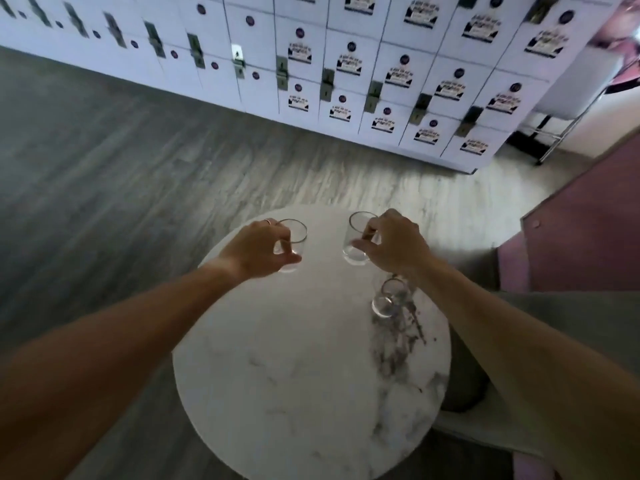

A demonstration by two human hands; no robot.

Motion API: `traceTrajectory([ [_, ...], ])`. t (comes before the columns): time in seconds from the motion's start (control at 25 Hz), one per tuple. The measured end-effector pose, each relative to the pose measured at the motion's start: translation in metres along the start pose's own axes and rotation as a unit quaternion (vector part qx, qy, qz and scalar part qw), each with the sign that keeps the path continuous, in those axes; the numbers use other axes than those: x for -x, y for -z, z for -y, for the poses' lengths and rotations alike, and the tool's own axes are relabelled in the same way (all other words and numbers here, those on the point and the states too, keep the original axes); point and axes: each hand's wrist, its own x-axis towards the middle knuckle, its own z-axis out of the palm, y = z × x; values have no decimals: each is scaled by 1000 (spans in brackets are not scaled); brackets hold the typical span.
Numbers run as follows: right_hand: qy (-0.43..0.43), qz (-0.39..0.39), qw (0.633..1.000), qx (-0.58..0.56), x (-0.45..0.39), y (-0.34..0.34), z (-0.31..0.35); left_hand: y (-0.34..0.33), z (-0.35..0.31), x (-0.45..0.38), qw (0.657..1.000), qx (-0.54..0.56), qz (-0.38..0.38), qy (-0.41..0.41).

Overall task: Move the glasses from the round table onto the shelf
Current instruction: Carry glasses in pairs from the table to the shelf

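Observation:
Three clear glasses stand on the far half of a round white marble table (294,393). My left hand (259,249) has its fingers and thumb closed around the left glass (294,237). A few centimetres to the right, the second glass (355,244) is gripped by my right hand (391,245). A third glass (389,299) stands free on the table, just below my right wrist. Whether the two held glasses are touching the tabletop or raised above it is unclear.
A wall of white lockers (363,81) with stickers runs across the back. Grey wood floor (104,168) lies to the left. A pink wall or panel (588,230) and a grey seat (554,323) are to the right of the table. No shelf is in view.

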Motion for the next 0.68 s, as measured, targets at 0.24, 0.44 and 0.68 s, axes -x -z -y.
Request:
traceTrajectory([
  [0.24,-78,-147,984,-57,56,142,-46,85,-150,-51,983,30,-56,-174],
  [0.44,-181,-256,948,-47,181,233,-105,91,-310,-54,935,71,-40,-346],
  [0.68,-296,-368,882,-11,385,295,-130,44,-498,31,838,74,9,-541],
])
